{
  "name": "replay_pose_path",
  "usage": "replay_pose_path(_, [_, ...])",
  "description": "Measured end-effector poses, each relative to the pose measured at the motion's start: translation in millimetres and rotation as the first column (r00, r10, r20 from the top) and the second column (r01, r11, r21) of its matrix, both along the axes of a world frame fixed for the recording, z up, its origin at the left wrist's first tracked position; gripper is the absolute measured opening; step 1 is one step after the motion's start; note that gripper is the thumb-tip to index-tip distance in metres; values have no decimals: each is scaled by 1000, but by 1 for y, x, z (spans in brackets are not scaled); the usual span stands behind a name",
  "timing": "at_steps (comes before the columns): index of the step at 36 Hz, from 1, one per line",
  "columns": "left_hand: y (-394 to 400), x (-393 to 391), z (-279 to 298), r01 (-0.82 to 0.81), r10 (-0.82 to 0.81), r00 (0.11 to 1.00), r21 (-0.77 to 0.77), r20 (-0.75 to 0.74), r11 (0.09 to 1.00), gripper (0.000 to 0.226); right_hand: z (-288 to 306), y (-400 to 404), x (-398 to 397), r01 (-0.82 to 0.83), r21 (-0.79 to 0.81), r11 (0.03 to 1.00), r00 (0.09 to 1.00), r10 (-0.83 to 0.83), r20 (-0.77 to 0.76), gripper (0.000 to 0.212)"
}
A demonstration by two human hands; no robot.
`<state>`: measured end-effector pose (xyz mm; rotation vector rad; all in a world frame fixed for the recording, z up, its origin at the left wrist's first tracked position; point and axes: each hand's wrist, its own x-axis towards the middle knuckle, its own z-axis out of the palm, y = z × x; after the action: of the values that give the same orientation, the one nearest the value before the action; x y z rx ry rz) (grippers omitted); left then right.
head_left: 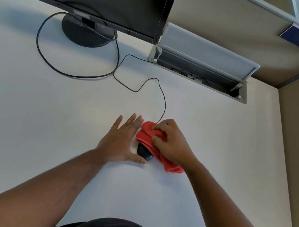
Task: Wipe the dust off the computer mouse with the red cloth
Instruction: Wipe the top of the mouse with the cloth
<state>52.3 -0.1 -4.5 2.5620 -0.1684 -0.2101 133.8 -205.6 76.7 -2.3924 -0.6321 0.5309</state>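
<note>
Mouse between hands — right hand gripping red cloth, left hand flat, splayed.

Soft red cloth covers a glossy black plastic mouse on matt white desk.

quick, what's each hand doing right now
Left hand: open, fingers spread flat on the desk, thumb against the mouse.
Right hand: closed on the red cloth, pressing it onto the mouse.
</note>
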Motion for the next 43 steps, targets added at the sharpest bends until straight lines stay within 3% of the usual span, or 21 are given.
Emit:
replay_pose_path(4, [0,0,-1,-35,35,999,-67,-2,997,152,-4,5,6,-176,-140,974,976,192,105,52])
replay_pose_path(8, [0,0,-2,-35,36,999,-67,16,997,152,2,14,25,-264,-247,932,933,312,182,50])
replay_pose_path(13, [-1,0,-2,-35,36,999,-57,16,998,150,2,27,39,-306,-300,904,923,359,138,43])
replay_pose_path(22, [-1,0,2,-25,26,1000,-29,5,999,151,-5,38,48,-226,-255,940,959,261,111,31])
replay_pose_path(29, [-2,-1,6,-7,7,1000,17,8,1000,149,-16,41,41,-59,-165,985,961,100,256,28])
replay_pose_path(33, [-1,0,6,16,-17,1000,35,10,999,145,-15,33,41,272,138,952,955,-285,87,24])
replay_pose_path(36, [-1,0,4,30,-31,999,86,12,996,141,-4,21,43,430,253,866,902,-421,-93,26])
replay_pose_path(39, [-1,0,2,32,-35,999,105,19,994,136,3,9,41,454,291,842,889,-409,-207,22])
replay_pose_path(43, [0,0,1,29,-32,999,79,32,996,135,-8,4,27,255,123,959,964,-243,-104,24])
